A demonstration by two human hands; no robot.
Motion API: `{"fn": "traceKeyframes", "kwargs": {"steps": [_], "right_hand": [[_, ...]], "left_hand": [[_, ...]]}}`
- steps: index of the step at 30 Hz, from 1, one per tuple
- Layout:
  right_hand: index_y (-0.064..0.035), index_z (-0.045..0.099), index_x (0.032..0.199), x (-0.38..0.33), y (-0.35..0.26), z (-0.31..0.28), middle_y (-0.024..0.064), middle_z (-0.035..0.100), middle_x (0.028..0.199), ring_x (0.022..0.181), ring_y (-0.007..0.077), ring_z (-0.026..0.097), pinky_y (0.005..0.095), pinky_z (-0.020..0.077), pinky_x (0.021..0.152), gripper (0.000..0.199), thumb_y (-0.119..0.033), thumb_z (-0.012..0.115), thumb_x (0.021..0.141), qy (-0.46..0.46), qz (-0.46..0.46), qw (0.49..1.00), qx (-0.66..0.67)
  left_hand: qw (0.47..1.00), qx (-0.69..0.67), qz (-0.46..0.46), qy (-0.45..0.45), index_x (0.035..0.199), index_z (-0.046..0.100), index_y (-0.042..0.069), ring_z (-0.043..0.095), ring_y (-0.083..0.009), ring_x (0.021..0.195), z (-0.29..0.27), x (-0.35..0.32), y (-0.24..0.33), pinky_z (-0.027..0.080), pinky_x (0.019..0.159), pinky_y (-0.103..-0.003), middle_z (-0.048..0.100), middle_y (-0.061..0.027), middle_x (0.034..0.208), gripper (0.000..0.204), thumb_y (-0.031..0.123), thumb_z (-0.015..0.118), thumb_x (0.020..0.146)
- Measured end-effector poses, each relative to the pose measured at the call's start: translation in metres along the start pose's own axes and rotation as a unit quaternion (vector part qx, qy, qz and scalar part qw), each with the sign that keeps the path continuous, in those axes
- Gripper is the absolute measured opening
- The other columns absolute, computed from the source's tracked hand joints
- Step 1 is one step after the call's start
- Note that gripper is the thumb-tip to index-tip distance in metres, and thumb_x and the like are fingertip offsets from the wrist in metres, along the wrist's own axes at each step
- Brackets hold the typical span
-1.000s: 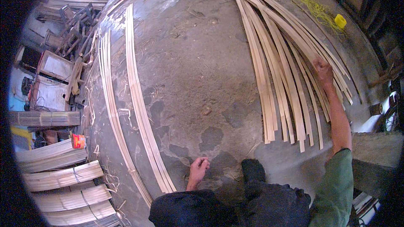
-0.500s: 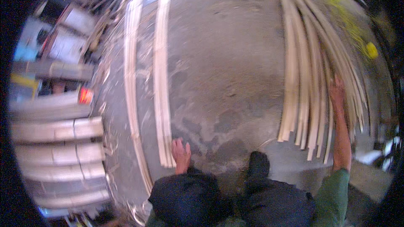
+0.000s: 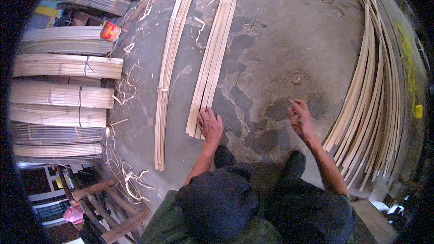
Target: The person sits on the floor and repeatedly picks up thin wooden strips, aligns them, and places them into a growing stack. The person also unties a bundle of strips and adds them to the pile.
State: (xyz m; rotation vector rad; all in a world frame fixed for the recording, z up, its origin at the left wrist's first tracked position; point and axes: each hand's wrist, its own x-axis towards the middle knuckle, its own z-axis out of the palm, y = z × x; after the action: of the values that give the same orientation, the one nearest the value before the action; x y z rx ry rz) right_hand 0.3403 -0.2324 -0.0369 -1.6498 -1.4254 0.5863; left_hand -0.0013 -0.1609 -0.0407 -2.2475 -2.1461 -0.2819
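My left hand point(image 3: 209, 124) rests flat on the near end of a small set of pale bamboo strips point(image 3: 216, 52) lying on the concrete floor point(image 3: 280, 31). A second, tied bunch of long strips point(image 3: 166, 77) lies just left of it. My right hand point(image 3: 299, 117) hovers over the bare floor with fingers loosely spread, holding nothing. To its right a large fan of long bamboo strips point(image 3: 370, 95) curves along the floor. My dark-clothed knees point(image 3: 253, 199) fill the bottom of the view.
Bundles of tied bamboo slats point(image 3: 63, 92) are stacked at the left. A small red and yellow can point(image 3: 110, 31) stands beside them. Loose shavings point(image 3: 129, 178) litter the floor near a wooden frame point(image 3: 113, 208). A yellow object point(image 3: 418, 110) sits at the far right.
My right hand has left the big pile of strips on the right and come in over bare floor. My left hand has moved onto the end of the small set of strips.
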Motion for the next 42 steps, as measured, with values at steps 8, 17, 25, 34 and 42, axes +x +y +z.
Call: {"fn": "traceKeyframes", "kwargs": {"steps": [8, 17, 25, 34, 42], "right_hand": [[-0.0047, 0.061, 0.119, -0.012, -0.072, 0.091, 0.0154, 0.058, 0.102, 0.088, 0.0276, 0.061, 0.0336, 0.0497, 0.078, 0.03, -0.012, 0.06, 0.09, -0.135, -0.004, 0.99, 0.048], [0.0012, 0.053, 0.124, -0.015, -0.064, 0.111, 0.0183, 0.061, 0.109, 0.1, 0.0272, 0.059, 0.037, 0.0474, 0.085, 0.041, -0.031, 0.047, 0.1, -0.143, 0.221, 0.922, 0.283], [-0.0066, 0.058, 0.089, 0.011, -0.045, 0.06, -0.0034, 0.053, 0.068, 0.057, 0.0061, 0.046, 0.0245, 0.0374, 0.049, 0.022, -0.028, 0.056, 0.097, 0.043, 0.309, 0.886, 0.344], [-0.0051, 0.06, 0.111, 0.034, -0.1, -0.144, -0.0099, 0.039, 0.063, 0.054, -0.0001, 0.033, 0.0183, 0.0251, 0.046, 0.019, -0.017, 0.05, 0.099, 0.386, 0.106, 0.903, 0.159], [0.0011, 0.038, 0.141, 0.006, -0.084, -0.209, 0.0173, 0.049, 0.138, 0.12, 0.0188, 0.051, 0.0284, 0.04, 0.099, 0.049, -0.015, 0.052, 0.097, 0.331, 0.194, 0.923, -0.022]], "left_hand": [[0.982, -0.166, 0.07, -0.058, 0.129, 0.045, -0.002, 0.046, -0.036, 0.109, -0.004, -0.008, 0.045, 0.039, 0.092, -0.047, 0.044, -0.0181, 0.12, 0.055, 0.018, 0.064, 0.081], [0.898, -0.409, 0.011, -0.159, 0.105, 0.051, 0.0, 0.058, -0.0325, 0.088, -0.005, 0.003, 0.087, 0.046, 0.078, -0.043, 0.058, -0.0182, 0.093, 0.024, 0.008, 0.061, 0.085], [0.832, -0.5, 0.132, -0.199, 0.11, 0.055, 0.001, 0.062, -0.0282, 0.086, -0.037, -0.015, 0.101, 0.049, 0.076, -0.039, 0.061, -0.016, 0.098, 0.029, 0.011, 0.063, 0.084], [0.999, 0.023, 0.044, -0.017, 0.131, 0.043, -0.001, 0.045, -0.0387, 0.116, 0.034, 0.011, -0.055, 0.039, 0.096, -0.048, 0.044, -0.0218, 0.127, 0.063, 0.025, 0.066, 0.079], [0.993, 0.005, -0.006, -0.118, 0.136, 0.038, -0.003, 0.037, -0.0404, 0.125, -0.003, 0.025, -0.013, 0.034, 0.104, -0.048, 0.038, -0.0226, 0.132, 0.069, 0.025, 0.066, 0.08]]}}
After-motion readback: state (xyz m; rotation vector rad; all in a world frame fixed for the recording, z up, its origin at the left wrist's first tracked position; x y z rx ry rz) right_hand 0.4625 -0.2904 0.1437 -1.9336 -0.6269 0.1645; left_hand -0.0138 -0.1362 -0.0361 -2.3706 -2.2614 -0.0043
